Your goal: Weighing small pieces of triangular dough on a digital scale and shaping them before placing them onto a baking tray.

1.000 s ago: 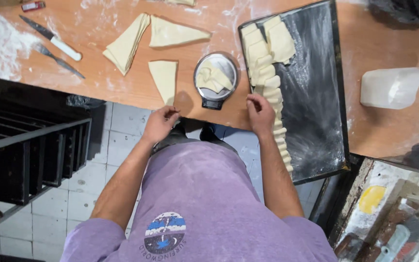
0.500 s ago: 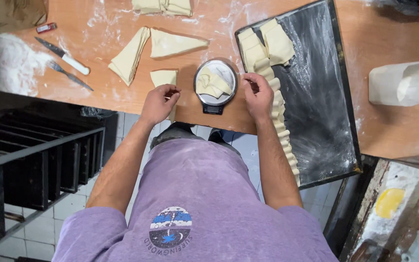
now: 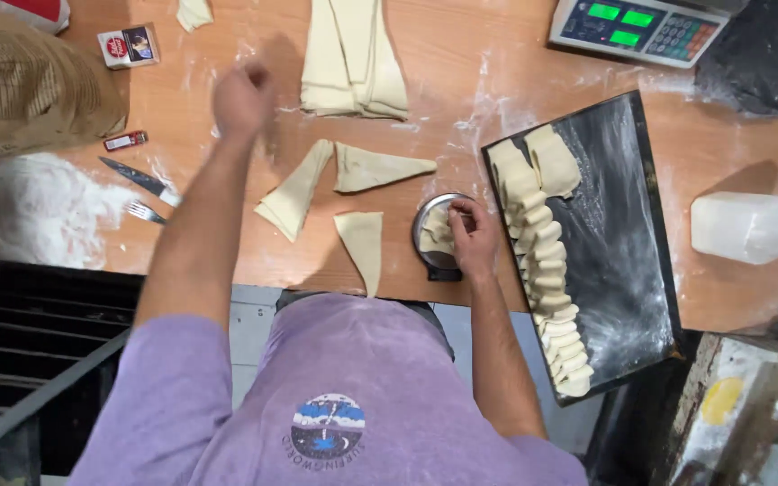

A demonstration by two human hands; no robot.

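My right hand [image 3: 474, 236] rests over a small round metal bowl [image 3: 425, 236] on a little scale at the table's front edge, fingers closed on a pale filling piece [image 3: 437, 236] inside it. My left hand [image 3: 243, 97] is raised and blurred above the floured wooden table [image 3: 461, 72], fingers curled, holding nothing that I can see. Three dough triangles lie between the hands: one long [image 3: 297, 191], one pointing right [image 3: 378, 167], one pointing toward me [image 3: 361, 245]. A stack of dough sheets [image 3: 353, 56] lies beyond them.
A black baking tray [image 3: 623, 261] on the right carries a row of rolled dough pieces [image 3: 542, 270]. A knife [image 3: 141, 182], a fork [image 3: 144, 211] and a flour heap [image 3: 33, 211] lie at left. A digital scale [image 3: 641, 27] and a translucent tub [image 3: 742, 227] stand at right.
My left hand has lifted from the table's front edge and swung up and away to the left. My right hand has moved from beside the bowl onto it. The camera has shifted forward.
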